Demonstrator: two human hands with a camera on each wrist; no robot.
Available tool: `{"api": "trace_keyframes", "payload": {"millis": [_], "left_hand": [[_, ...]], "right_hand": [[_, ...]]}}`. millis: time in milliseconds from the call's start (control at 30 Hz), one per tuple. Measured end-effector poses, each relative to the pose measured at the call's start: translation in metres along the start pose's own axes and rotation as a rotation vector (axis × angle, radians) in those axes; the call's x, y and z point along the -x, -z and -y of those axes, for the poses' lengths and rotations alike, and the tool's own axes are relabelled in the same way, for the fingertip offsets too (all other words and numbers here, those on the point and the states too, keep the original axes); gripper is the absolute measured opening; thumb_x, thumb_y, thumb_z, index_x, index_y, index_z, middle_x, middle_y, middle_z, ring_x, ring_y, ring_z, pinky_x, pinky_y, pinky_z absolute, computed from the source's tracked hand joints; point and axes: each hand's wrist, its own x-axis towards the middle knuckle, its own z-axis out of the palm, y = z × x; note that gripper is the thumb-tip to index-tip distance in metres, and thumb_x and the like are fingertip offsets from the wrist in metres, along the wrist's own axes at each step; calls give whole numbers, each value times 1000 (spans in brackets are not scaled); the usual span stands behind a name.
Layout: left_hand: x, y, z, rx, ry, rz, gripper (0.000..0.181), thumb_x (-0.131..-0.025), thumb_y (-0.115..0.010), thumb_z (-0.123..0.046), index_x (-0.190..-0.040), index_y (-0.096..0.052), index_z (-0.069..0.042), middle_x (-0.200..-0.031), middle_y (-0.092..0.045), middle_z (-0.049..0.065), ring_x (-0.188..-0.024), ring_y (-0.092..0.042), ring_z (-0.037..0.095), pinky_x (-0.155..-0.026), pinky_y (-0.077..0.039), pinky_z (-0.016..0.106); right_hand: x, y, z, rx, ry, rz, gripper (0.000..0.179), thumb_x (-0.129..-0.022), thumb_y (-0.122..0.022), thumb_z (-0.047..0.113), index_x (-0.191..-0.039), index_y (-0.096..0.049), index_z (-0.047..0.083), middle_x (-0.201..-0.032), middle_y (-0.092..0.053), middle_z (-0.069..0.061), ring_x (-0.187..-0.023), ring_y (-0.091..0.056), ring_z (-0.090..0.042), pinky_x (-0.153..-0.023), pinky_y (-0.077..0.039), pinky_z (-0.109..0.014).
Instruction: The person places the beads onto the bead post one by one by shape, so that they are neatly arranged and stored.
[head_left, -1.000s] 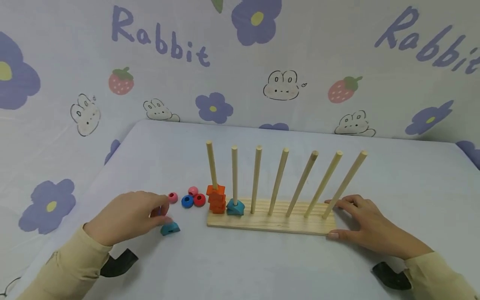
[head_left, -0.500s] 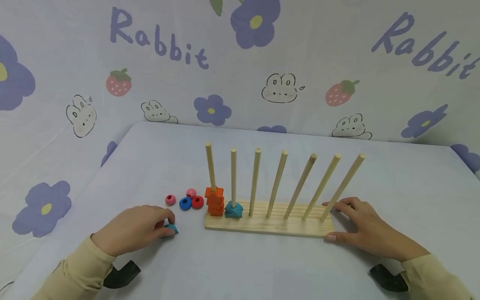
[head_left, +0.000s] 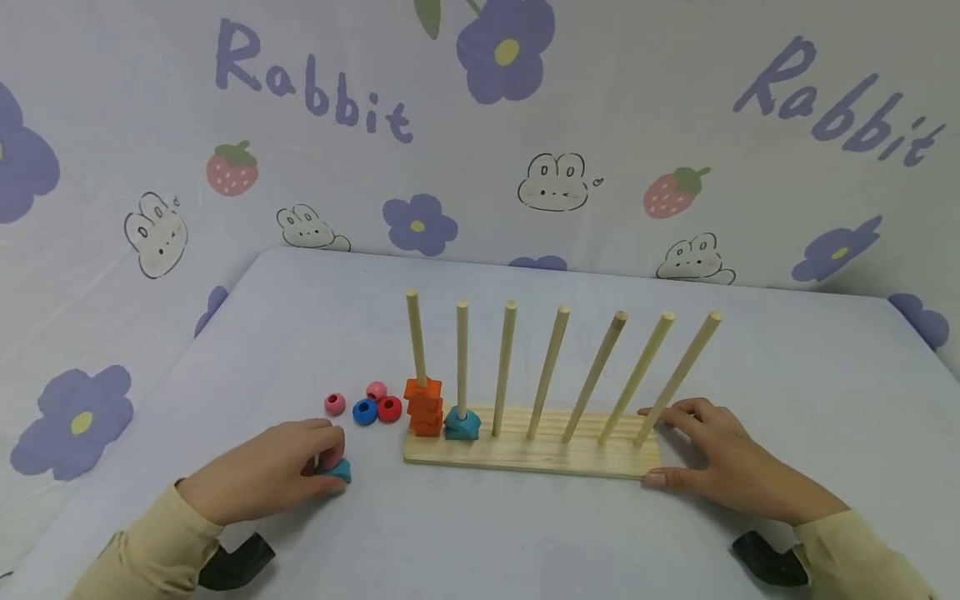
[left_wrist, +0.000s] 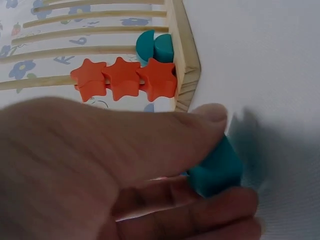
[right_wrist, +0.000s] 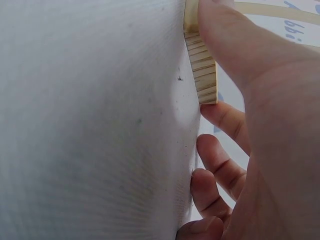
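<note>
My left hand (head_left: 262, 471) pinches a teal bead (left_wrist: 220, 167) with a flat side between thumb and fingers, low over the table left of the wooden peg board (head_left: 525, 458). Part of that bead is covered by the fingers. At the board's right end, my right hand (head_left: 723, 458) holds the edge, thumb at the front corner and index finger at the back one. Orange star beads (head_left: 424, 408) are stacked on the leftmost peg. Around the base of the second peg sit teal half-round pieces (head_left: 462, 425). The other pegs are bare.
Behind the left hand lie round beads: a blue one (head_left: 365, 411), a red one (head_left: 389, 408) and two pink ones (head_left: 334, 404). Tall upright pegs (head_left: 555, 371) rise from the board. A patterned cloth (head_left: 480, 125) hangs behind the white table.
My left hand has come down onto the teal bead, which lay on the table under its fingertips, and now pinches it. The right hand stays at the board's end.
</note>
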Motion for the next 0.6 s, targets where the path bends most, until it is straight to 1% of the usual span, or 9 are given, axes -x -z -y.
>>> {"api": "trace_keyframes", "payload": {"millis": [67,133,233,300,400,467,600], "left_hand": [[1,1,-1,30,-14,-50,25,-84,-74,-24,-81,-49,-23,-74,-46,-11,-65,-46,3,-55,-41,20],[1,2,-3,41,-29,-123,25,-85,-73,-23,-83,-49,-24,-71,-46,-11,-61,-46,2,-53,-41,19],[1,4,-7,66,-62,-231,24,-86,-72,-20,-86,-49,-22,-73,-46,-10,-59,-47,1,-51,-42,19],[1,5,-9,76,-70,-277,23,-87,-72,-19,-89,-49,-22,-75,-47,-10,-59,-48,0,-52,-43,18],[2,9,-14,88,-89,-320,23,-86,-71,-15,-92,-50,-21,-77,-48,-11,-59,-49,-1,-52,-44,19],[3,14,-20,101,-133,-362,24,-86,-71,-12,-94,-50,-20,-79,-49,-11,-61,-50,-1,-53,-45,19],[2,28,-38,156,-267,-433,28,-85,-70,-4,-98,-50,-18,-87,-51,-11,-68,-55,0,-58,-47,21]], "right_hand": [[0,0,0,2,6,-6,66,-74,-78,46,-127,-54,14,-118,-50,-8,-102,-46,-25,-79,-39,-43],[0,0,0,3,7,-7,65,-74,-78,46,-127,-54,15,-118,-50,-7,-102,-45,-25,-79,-39,-42],[0,0,-1,6,16,-12,66,-74,-79,45,-127,-54,16,-118,-50,-7,-102,-45,-25,-78,-39,-42],[0,0,-1,5,17,-12,66,-74,-79,45,-127,-54,16,-118,-50,-7,-102,-45,-25,-79,-39,-42],[-1,0,-1,-1,2,-1,66,-74,-78,46,-127,-54,15,-119,-50,-8,-104,-45,-26,-80,-40,-44],[-1,1,-1,-4,-12,11,66,-75,-77,47,-127,-54,14,-120,-49,-9,-105,-45,-28,-81,-40,-46],[0,1,-1,-12,-28,22,66,-75,-77,48,-127,-53,14,-121,-49,-11,-106,-45,-30,-81,-40,-48]]}}
